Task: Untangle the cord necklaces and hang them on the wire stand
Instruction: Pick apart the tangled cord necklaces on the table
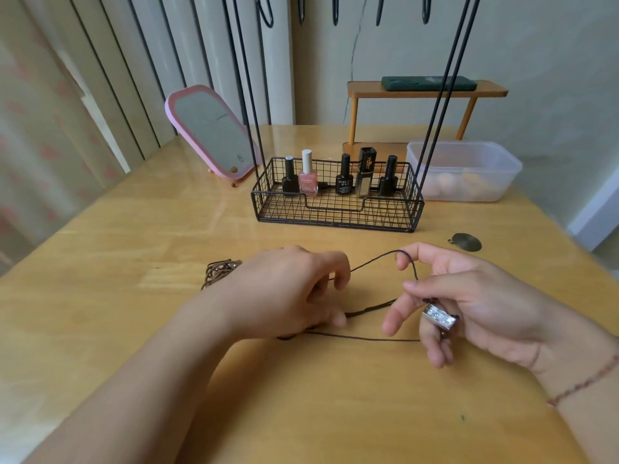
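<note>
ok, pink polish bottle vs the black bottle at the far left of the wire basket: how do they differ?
The pink polish bottle has a see-through body showing pink fill; the black bottle is opaque and dark all over. The pink one wears a white cap that rises higher; the black one's cap is black and sits lower. Shared: both stand upright, side by side, along the back of the wire basket.

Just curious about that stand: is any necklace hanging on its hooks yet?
No: the hooks of the wire stand are bare, and the cord is in both hands.
</note>
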Motion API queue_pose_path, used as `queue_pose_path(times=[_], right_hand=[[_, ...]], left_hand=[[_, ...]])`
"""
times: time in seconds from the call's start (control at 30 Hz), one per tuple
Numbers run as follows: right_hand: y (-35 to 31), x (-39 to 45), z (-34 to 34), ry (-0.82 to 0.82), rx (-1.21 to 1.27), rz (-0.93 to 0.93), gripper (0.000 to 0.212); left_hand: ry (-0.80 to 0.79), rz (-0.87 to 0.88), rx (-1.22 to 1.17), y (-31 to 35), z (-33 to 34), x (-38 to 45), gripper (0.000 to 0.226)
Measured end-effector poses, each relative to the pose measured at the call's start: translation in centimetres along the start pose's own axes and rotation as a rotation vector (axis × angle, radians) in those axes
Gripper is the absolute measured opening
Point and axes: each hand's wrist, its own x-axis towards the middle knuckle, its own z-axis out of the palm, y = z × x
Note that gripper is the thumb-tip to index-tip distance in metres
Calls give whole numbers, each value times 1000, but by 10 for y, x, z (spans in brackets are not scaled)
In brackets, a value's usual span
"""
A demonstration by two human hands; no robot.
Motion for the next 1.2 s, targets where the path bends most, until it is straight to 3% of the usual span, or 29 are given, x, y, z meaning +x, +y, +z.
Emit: queue_pose_path(times=[0.1,0.23,0.47,0.57,0.73,0.8,0.9,0.97,1.03,1.13,1.2], right_hand=[[1,1,-1,5,-11,-3,14],[1,2,-1,8,-23,-4,13],[1,0,-1,17,-16,-8,13],[0,1,-3,35,-6,-12,13],[0,0,-2,47,9,-16,14],[-1,0,-2,51,20,-23,15],[-2,1,-2,66,24,-23,21],[-2,0,-3,74,18,-27,18],[-2,0,-5,83,13,-35,12],[-1,2,-8,108,22,-45,11],[0,3,-7,128,45,-39,8]], left_hand=[[-87,-57,212,12,4,2,34],[-18,-87,211,16,9,2,19],[73,105,412,24,22,-5,11],[86,129,377,18,21,-2,11],[66,101,466,31,17,-2,24],[94,140,591,37,25,-1,32],[180,218,562,39,32,0,38],[254,221,310,24,33,1,34],[222,168,-205,14,15,-2,39],[488,222,-1003,-1,-14,-5,24],[539,271,-1428,-9,-24,-6,21]])
